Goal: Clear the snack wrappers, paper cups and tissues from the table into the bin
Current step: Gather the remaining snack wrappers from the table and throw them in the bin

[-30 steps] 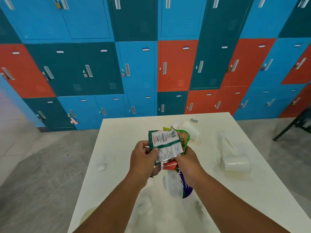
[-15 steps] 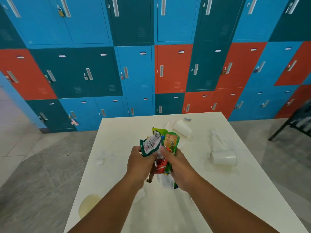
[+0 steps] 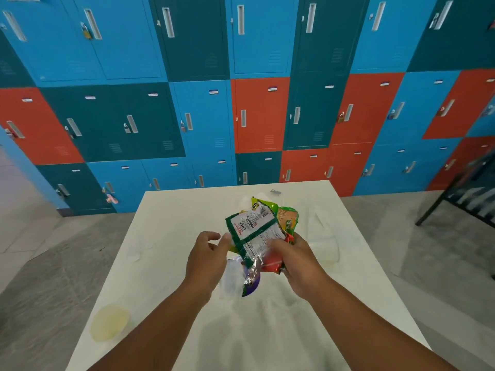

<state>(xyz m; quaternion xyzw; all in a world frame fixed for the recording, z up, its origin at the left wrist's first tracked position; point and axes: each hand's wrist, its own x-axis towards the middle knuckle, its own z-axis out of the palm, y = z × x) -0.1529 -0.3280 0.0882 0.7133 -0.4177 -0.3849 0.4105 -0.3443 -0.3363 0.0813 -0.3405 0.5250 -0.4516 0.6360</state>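
Observation:
My right hand point(image 3: 297, 263) is shut on a bunch of snack wrappers point(image 3: 254, 231) held above the middle of the white table point(image 3: 171, 210). A green-and-white wrapper is on top, with yellow-green, red and purple ones behind and below it. My left hand point(image 3: 206, 258) is just left of the bunch with its fingers spread and its thumb at the wrapper's edge. A white paper cup point(image 3: 324, 247) lies on its side right of my right hand. A crumpled tissue point(image 3: 317, 219) lies beyond the cup, and another tissue point(image 3: 134, 255) lies near the left edge.
A pale yellow round object point(image 3: 109, 321) sits below the table's left edge; I cannot tell what it is. A small grey item point(image 3: 276, 192) lies at the far edge. Coloured lockers point(image 3: 257, 113) fill the wall behind. A black frame point(image 3: 468, 194) stands at the right.
My left hand has let go of the green-and-white wrapper and opened. The bunch stays in my right hand, and the top wrapper has flattened out. The view has shifted slightly.

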